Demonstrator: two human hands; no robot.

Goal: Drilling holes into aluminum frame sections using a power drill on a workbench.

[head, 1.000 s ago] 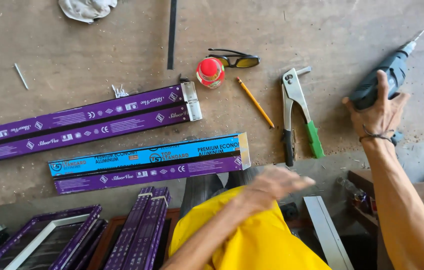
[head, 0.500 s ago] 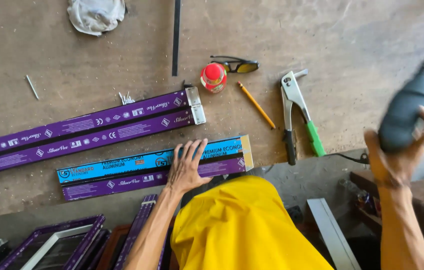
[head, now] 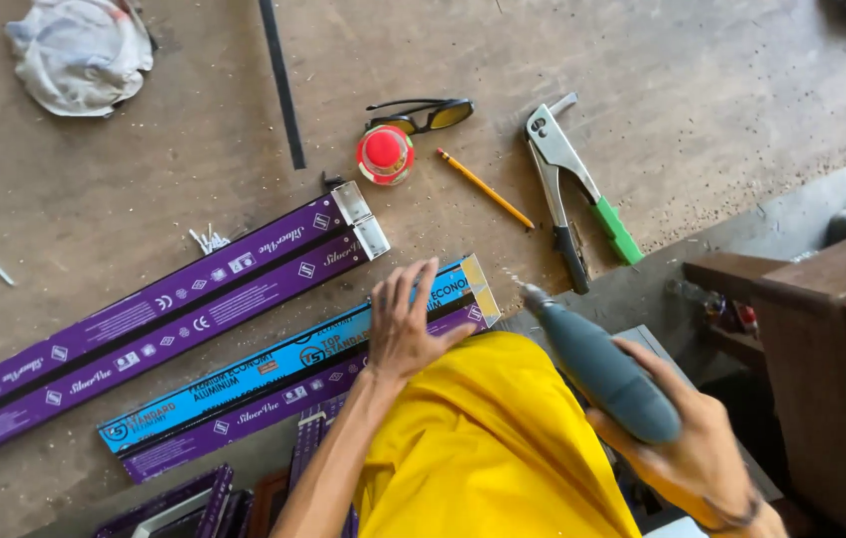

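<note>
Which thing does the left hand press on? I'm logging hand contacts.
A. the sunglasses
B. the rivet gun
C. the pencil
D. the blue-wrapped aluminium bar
D: the left hand lies flat on the blue-wrapped aluminium bar, while the right hand holds the grey-green power drill.

Probably a workshop, dusty concrete floor (head: 702,90), rivet tool (head: 572,189), wrapped aluminium profiles (head: 164,309)

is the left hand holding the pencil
No, the left hand lies flat on the blue and purple strip; the pencil lies apart on the floor.
</note>
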